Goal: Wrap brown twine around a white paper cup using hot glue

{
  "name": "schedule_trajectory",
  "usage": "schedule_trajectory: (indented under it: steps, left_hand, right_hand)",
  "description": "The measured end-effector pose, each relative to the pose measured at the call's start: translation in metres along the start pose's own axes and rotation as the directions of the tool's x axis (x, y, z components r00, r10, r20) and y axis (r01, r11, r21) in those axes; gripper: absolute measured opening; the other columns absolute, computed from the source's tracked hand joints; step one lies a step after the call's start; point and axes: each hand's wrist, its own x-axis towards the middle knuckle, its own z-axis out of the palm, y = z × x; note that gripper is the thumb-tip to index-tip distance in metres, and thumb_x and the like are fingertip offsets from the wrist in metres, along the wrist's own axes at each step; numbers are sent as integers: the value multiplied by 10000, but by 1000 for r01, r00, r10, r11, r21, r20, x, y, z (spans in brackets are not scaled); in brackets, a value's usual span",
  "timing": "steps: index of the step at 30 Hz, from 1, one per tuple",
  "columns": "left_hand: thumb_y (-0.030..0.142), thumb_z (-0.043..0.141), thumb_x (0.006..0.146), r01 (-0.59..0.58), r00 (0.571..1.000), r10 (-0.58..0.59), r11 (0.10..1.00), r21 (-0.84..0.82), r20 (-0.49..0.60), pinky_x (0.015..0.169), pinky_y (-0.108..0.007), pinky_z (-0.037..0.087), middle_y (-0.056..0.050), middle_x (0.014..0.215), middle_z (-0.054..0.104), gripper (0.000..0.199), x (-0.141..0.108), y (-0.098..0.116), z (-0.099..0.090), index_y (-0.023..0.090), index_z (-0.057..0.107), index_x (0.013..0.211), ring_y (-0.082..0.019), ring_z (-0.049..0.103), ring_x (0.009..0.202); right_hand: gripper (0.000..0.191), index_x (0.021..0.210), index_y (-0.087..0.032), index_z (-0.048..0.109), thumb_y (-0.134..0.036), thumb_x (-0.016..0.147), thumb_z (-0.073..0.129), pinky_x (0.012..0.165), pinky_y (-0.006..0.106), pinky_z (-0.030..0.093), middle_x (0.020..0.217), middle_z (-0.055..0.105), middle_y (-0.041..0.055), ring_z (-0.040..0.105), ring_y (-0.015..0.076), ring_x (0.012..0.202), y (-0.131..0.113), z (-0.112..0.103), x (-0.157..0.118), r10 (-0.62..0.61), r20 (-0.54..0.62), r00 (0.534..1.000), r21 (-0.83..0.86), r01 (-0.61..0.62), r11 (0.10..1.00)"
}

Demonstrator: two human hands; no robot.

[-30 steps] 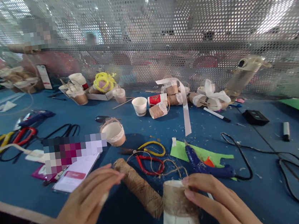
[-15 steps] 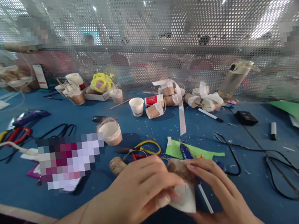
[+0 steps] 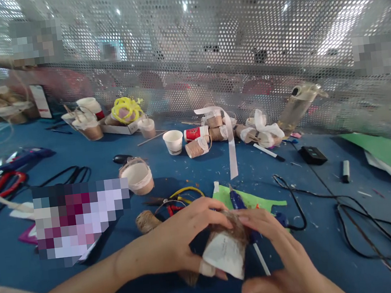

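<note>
- Twine roll lies on the surface, left.
- Left hand pinches the cup between fingers and thumb.
- The cup tilts between both hands.
- Glue gun lies just beyond the cup.
- Right hand touches it with fingertips, thumb spread apart.

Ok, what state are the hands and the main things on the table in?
Held cup: tilted, partly wrapped in brown
Left hand: closed on that cup
Right hand: fingertips on that cup, thumb apart
Twine spool: lying down, partly hidden
Scissors: lying down; blades open or shut unclear
Glue gun: lying down, power unclear
White cup: upright, open
Red cup: on its side
Lace-rimmed bucket: upright, open
</note>
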Motion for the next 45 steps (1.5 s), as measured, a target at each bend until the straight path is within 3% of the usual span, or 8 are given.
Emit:
schedule_trajectory:
  steps: [4, 9, 15, 22, 29, 33, 38, 45]
  left_hand:
    - [359, 834, 750, 45, 997, -48, 997, -55, -60, 1040, -451, 481, -94, 1352, 490, 686, 0, -7, -4, 349, 476, 1335, -291, 545, 1259]
    - [408, 803, 778, 114, 982, -125, 990, -80, -141, 1060, -506, 452, -98, 1337, 537, 593, 1, -9, -6, 329, 549, 1307, -308, 541, 1246]
    - [434, 832, 733, 89, 986, -105, 988, -125, -132, 1081, -516, 421, -96, 1339, 546, 637, -2, -13, -7, 323, 562, 1300, -321, 506, 1280]
    - [543, 788, 744, 69, 986, -101, 969, -236, -129, 1092, -503, 406, -94, 1325, 524, 621, -5, -17, -9, 319, 578, 1283, -315, 541, 1240]
    - [648, 704, 771, 48, 985, -109, 922, -385, -138, 1025, -470, 469, -119, 1329, 533, 609, -7, -17, -10, 289, 600, 1253, -335, 555, 1247]
    - [635, 641, 835, 58, 986, -121, 891, -451, -112, 993, -456, 501, -123, 1362, 523, 545, -9, -15, -11, 294, 585, 1257, -332, 564, 1249]
    - [517, 733, 806, 163, 967, -230, 889, -427, -109, 824, -331, 567, -109, 1431, 457, 591, -12, -13, -9, 323, 503, 1315, -278, 611, 1153]
    - [435, 811, 746, 234, 916, -360, 839, -491, -178, 841, -312, 564, -106, 1445, 426, 769, -12, -9, -6, 329, 419, 1399, -267, 628, 1123]
  right_hand:
    - [367, 1366, -176, 472, -298, 1020, 465, 1003, 446, 542, 1306, 630, 146, 596, 263, 1240, 11, -16, 0, 101, 109, 989, -136, -85, 987]
    - [529, 1347, -186, 518, -69, 835, 450, 968, 506, 558, 1279, 642, 126, 622, 280, 1188, 31, -27, -6, 385, 132, 913, -442, -293, 848]
    - [608, 1342, -131, 532, -15, 750, 449, 978, 498, 555, 1293, 619, 140, 607, 282, 1176, 37, -26, -19, 454, 313, 834, -501, -261, 825]
    - [578, 1257, -127, 550, 12, 702, 466, 946, 530, 532, 1215, 600, 145, 572, 322, 1125, 35, -18, -18, 453, 325, 830, -523, -241, 818]
    - [613, 1252, -160, 513, 10, 665, 467, 764, 449, 561, 1114, 595, 120, 635, 310, 962, 29, -20, -10, 600, 290, 746, -550, -383, 742]
    - [630, 1285, -189, 448, -10, 681, 469, 743, 422, 550, 1140, 609, 127, 664, 317, 974, 29, -26, -12, 584, 243, 775, -515, -407, 754]
    - [212, 1067, -209, 477, -172, 860, 493, 569, 290, 491, 889, 639, 66, 675, 218, 672, 37, -30, -19, 517, 119, 848, -458, -415, 786]
    - [113, 922, -254, 450, -355, 947, 496, 509, 263, 421, 733, 647, 17, 666, 227, 560, 43, -26, -22, 629, -17, 777, -444, -569, 692]
